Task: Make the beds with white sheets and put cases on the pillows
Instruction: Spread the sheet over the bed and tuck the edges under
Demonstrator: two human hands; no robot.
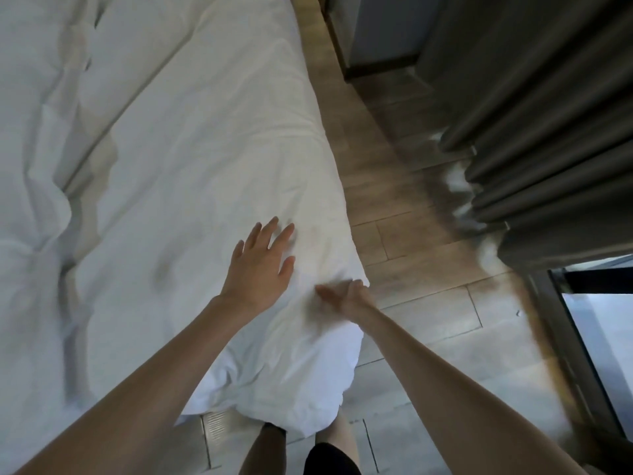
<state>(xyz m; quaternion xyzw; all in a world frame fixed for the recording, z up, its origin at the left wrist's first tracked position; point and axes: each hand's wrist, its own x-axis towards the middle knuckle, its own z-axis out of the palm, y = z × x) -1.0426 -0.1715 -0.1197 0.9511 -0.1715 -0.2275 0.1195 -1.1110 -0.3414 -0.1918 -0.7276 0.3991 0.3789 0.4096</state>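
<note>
A white sheet (191, 159) covers the bed, which fills the left and middle of the head view, and hangs over its near corner. My left hand (262, 265) lies flat on the sheet near that corner, fingers spread and straight. My right hand (344, 293) is just to its right at the bed's edge, fingers straight and blurred, touching the sheet. A rumpled white duvet (30, 138) lies along the bed's left side. No pillow is in view.
A wooden floor strip (387, 214) runs along the bed's right side. Dark grey curtains (548, 125) hang at the right, with a window frame (582, 337) below them. My legs stand at the bed's foot on pale floor tiles (411, 437).
</note>
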